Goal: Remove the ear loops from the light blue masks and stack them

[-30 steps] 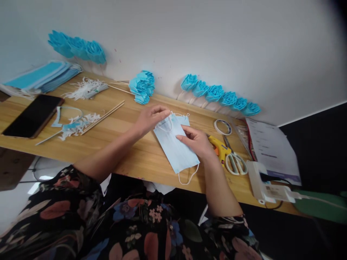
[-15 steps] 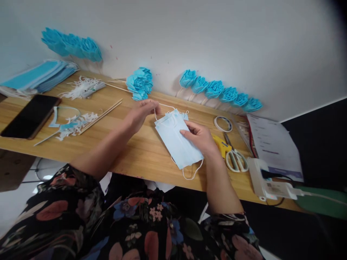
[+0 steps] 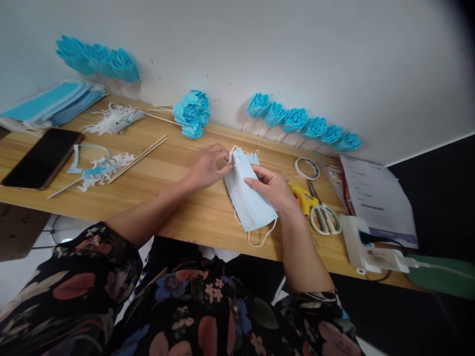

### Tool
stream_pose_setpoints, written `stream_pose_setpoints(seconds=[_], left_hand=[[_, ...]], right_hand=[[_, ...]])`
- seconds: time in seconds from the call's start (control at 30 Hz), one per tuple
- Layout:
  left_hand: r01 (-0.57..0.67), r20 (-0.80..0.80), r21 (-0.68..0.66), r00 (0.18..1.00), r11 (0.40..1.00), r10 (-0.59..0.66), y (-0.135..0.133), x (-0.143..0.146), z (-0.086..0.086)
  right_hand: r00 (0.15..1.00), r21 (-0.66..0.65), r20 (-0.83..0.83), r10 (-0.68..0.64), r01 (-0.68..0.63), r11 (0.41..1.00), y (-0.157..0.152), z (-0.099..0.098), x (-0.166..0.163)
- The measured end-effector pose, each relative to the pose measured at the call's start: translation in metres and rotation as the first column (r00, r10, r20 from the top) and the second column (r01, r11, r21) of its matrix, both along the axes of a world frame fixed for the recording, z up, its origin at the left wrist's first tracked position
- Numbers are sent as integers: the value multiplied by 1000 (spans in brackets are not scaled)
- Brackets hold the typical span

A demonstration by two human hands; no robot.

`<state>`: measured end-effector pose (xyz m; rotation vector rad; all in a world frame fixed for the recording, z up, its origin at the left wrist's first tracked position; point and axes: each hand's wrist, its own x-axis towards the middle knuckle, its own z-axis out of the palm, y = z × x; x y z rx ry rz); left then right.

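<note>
A light blue face mask (image 3: 248, 195) with white ear loops is held just above the wooden table (image 3: 193, 217). My left hand (image 3: 208, 165) pinches the mask's far end by its white ear loop. My right hand (image 3: 272, 187) grips the mask's right edge, thumb on top. The near ear loop (image 3: 261, 240) hangs over the table's front edge.
Blue mask flowers (image 3: 300, 123) line the wall, with another (image 3: 192, 113) on a stick and more (image 3: 96, 59) at the far left. A mask stack (image 3: 52, 101), phone (image 3: 40, 158), cut loops (image 3: 111, 118), sticks (image 3: 139, 158), tape roll (image 3: 306, 168), yellow glue gun (image 3: 302, 195), scissors (image 3: 324, 217), papers (image 3: 374, 198), and charger (image 3: 367, 252) lie around.
My left hand pulled the far ear loop outward, then came back to the mask's far end. The mask has turned narrower and more upright between both hands.
</note>
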<state>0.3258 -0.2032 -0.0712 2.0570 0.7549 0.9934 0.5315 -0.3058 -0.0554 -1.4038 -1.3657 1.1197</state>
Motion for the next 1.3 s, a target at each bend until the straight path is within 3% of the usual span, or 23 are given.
stream_pose_setpoints(seconds=[0.07,0.17,0.27,0.37,0.5,0.63,0.8,0.93,1.03,1.3], left_hand=[[-13,151,-205,988,979,45,2,-2,3],[36,369,-464,916,885,156,8,-6,8],[186,498,-586,851,789,169,13,-10,11],[331,542,-697,824,637,165,14,-10,12],[437,567,-783,793,442,221,10,-4,10],[519,627,-769,725,373,284,1,5,8],[561,607,-786,781,260,150,-12,11,-1],[575,586,-782,810,240,-32,-24,11,-7],[556,558,-784,826,277,-81,-30,12,-7],[397,521,-776,841,490,143,-25,14,1]], right_hand=[[999,-6,-38,-9,9,1000,0,0,1],[997,-30,-79,-22,19,999,-1,1,1],[995,-61,-99,-34,28,998,-1,2,1],[986,-90,-155,-61,47,995,-1,5,-2],[961,-107,-242,-136,113,988,0,8,-5],[943,-88,-254,-217,201,976,2,8,-5],[921,-61,-291,-259,252,966,4,6,-2],[937,-24,-240,-252,254,967,5,3,-3],[958,-13,-148,-244,245,969,5,-1,-7],[982,-23,-157,-108,105,994,5,-2,-15]])
